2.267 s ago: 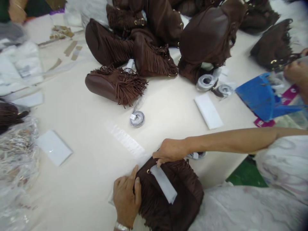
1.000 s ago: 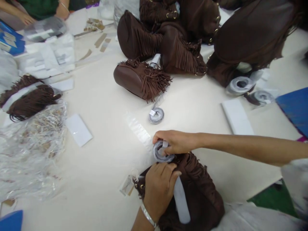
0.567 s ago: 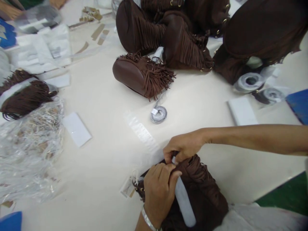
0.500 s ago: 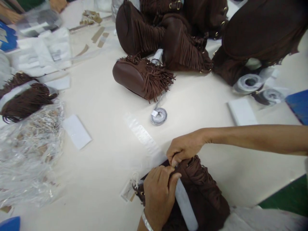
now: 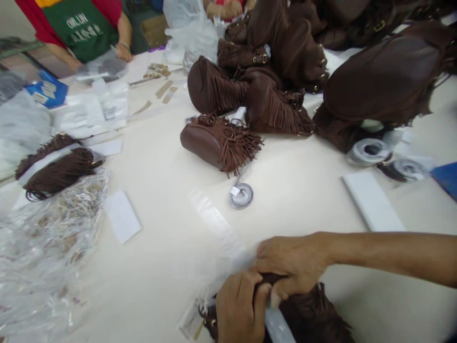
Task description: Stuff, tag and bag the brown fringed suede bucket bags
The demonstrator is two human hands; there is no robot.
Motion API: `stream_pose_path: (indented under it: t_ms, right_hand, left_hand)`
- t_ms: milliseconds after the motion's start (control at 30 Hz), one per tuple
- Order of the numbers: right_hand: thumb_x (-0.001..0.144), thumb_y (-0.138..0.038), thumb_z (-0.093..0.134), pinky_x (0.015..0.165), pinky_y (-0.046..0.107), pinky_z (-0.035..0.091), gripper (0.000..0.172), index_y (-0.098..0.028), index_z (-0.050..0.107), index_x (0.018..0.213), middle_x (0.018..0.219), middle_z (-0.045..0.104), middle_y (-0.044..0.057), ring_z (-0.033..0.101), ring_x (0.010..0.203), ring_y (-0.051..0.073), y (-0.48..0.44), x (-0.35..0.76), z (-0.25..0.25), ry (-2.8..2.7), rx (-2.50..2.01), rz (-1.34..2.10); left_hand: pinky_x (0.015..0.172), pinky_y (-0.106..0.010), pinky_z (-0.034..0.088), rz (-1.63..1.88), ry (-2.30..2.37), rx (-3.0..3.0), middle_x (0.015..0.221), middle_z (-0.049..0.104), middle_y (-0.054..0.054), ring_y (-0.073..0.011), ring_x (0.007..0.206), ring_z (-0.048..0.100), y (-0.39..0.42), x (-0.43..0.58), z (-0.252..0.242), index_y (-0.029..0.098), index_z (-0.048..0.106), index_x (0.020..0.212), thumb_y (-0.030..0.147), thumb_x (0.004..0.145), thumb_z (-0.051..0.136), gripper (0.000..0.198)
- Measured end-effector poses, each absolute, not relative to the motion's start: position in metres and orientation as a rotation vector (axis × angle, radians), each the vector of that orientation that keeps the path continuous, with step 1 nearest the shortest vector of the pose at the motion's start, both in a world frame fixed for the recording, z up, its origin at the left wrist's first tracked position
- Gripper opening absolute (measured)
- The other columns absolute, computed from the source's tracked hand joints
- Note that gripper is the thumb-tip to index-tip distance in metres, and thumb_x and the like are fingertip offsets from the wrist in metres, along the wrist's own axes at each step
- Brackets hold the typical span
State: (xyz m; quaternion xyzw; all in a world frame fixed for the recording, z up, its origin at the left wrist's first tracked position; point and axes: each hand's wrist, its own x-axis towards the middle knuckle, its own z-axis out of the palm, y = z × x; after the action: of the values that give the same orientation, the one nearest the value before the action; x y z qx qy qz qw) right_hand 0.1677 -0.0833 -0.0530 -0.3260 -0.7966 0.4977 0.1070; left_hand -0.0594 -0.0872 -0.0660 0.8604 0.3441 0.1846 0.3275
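Note:
A dark brown fringed bag lies at the bottom of the view, partly cut off by the frame. A pale wrapping strip runs down over it. My left hand is closed on the bag's upper left part beside the strip. Across the bag's top edge, my right hand has its fingers over the far side and its thumb on the near side, close to my left thumb. My fingers hide where the strip ends. A tag on a string lies at the bag's left.
A smaller fringed bag and a coiled strap lie ahead. Behind them brown bags are piled. Clear plastic covers the left side. A white box is at right. A co-worker in a green apron stands far left.
The camera has tilted up, so things sit lower and co-workers now show at the top. My right hand has gone from a pinch to a broader hold over the bag's top edge.

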Motion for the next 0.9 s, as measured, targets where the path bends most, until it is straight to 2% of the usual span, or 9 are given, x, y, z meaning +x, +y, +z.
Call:
stream_pose_path:
  t_ms: [167, 333, 400, 467, 600, 667, 767, 833, 900]
  right_hand:
    - [0.096, -0.051, 0.048, 0.092, 0.035, 0.042, 0.042, -0.011, 0.055, 0.109, 0.081, 0.067, 0.009, 0.062, 0.078, 0.02, -0.098, 0.152, -0.073, -2.413, -0.964, 1.186]
    - [0.094, -0.053, 0.05, 0.093, 0.043, 0.043, 0.062, -0.007, 0.042, 0.135, 0.098, 0.066, 0.017, 0.059, 0.097, 0.026, -0.111, 0.156, -0.081, -2.438, -1.062, 0.703]
    - [0.094, -0.05, 0.051, 0.096, 0.046, 0.042, 0.061, -0.008, 0.041, 0.138, 0.109, 0.064, 0.019, 0.055, 0.109, 0.028, -0.122, 0.158, -0.068, -2.395, -1.173, 0.552]
    - [0.096, -0.043, 0.049, 0.101, 0.047, 0.04, 0.053, -0.01, 0.042, 0.137, 0.119, 0.06, 0.019, 0.049, 0.12, 0.029, -0.143, 0.154, -0.047, -2.268, -1.381, 0.441]
    - [0.097, -0.039, 0.048, 0.103, 0.044, 0.042, 0.04, -0.017, 0.048, 0.13, 0.124, 0.059, 0.014, 0.051, 0.12, 0.026, -0.214, 0.137, -0.001, -1.916, -1.707, 0.487]
    - [0.093, -0.045, 0.055, 0.103, 0.044, 0.043, 0.048, -0.02, 0.045, 0.133, 0.127, 0.058, 0.013, 0.052, 0.12, 0.026, -0.254, 0.129, 0.012, -1.919, -1.672, 0.575]
    - [0.085, -0.047, 0.066, 0.103, 0.049, 0.043, 0.062, -0.021, 0.041, 0.136, 0.133, 0.052, 0.014, 0.048, 0.124, 0.03, -0.301, 0.123, 0.008, -2.011, -1.657, 0.531]
    - [0.088, -0.032, 0.062, 0.097, 0.047, 0.047, 0.046, -0.02, 0.047, 0.129, 0.125, 0.055, 0.014, 0.051, 0.117, 0.029, -0.32, 0.121, -0.007, -1.998, -1.748, 0.44]
    - [0.089, -0.014, 0.05, 0.088, 0.042, 0.051, 0.031, -0.018, 0.052, 0.12, 0.111, 0.057, 0.012, 0.055, 0.105, 0.026, -0.331, 0.12, -0.027, -1.964, -1.82, 0.382]
  left_hand:
    - [0.07, -0.031, 0.045, 0.361, 0.941, 2.315, 0.083, 0.066, -0.001, -0.0173, 0.077, 0.061, -0.089, -0.06, -0.065, 0.022, 0.059, 0.09, 0.024, 0.094, 0.053, 0.008]
    - [0.073, -0.033, 0.045, 0.42, 0.914, 2.573, 0.087, 0.066, -0.006, -0.0189, 0.079, 0.06, -0.091, -0.057, -0.079, 0.018, 0.059, 0.097, 0.025, 0.096, 0.048, 0.013]
    - [0.075, -0.034, 0.046, 0.464, 0.957, 2.613, 0.09, 0.066, -0.007, -0.0197, 0.081, 0.06, -0.094, -0.059, -0.074, 0.016, 0.059, 0.105, 0.024, 0.098, 0.044, 0.018]
    - [0.085, -0.037, 0.047, 0.558, 1.026, 2.559, 0.103, 0.065, -0.011, -0.0221, 0.095, 0.06, -0.105, -0.065, -0.059, 0.015, 0.055, 0.114, 0.023, 0.099, 0.041, 0.023]
    - [0.104, -0.044, 0.041, 0.79, 1.195, 2.291, 0.122, 0.058, -0.013, -0.0235, 0.12, 0.051, -0.158, -0.087, -0.016, 0.015, 0.05, 0.123, 0.024, 0.099, 0.04, 0.028]
    - [0.106, -0.044, 0.04, 0.762, 1.142, 2.233, 0.126, 0.056, -0.013, -0.0232, 0.123, 0.049, -0.192, -0.101, -0.001, 0.016, 0.048, 0.126, 0.027, 0.098, 0.044, 0.03]
    - [0.107, -0.048, 0.04, 0.605, 0.991, 2.329, 0.134, 0.052, -0.016, -0.0275, 0.129, 0.046, -0.234, -0.119, -0.001, 0.017, 0.043, 0.134, 0.034, 0.091, 0.058, 0.049]
    - [0.108, -0.051, 0.039, 0.582, 1.025, 2.441, 0.136, 0.051, -0.017, -0.0297, 0.13, 0.045, -0.248, -0.13, -0.017, 0.017, 0.045, 0.135, 0.03, 0.089, 0.061, 0.051]
    - [0.106, -0.05, 0.042, 0.629, 1.099, 2.519, 0.132, 0.056, -0.014, -0.0273, 0.126, 0.05, -0.253, -0.14, -0.04, 0.018, 0.05, 0.132, 0.015, 0.09, 0.051, 0.042]
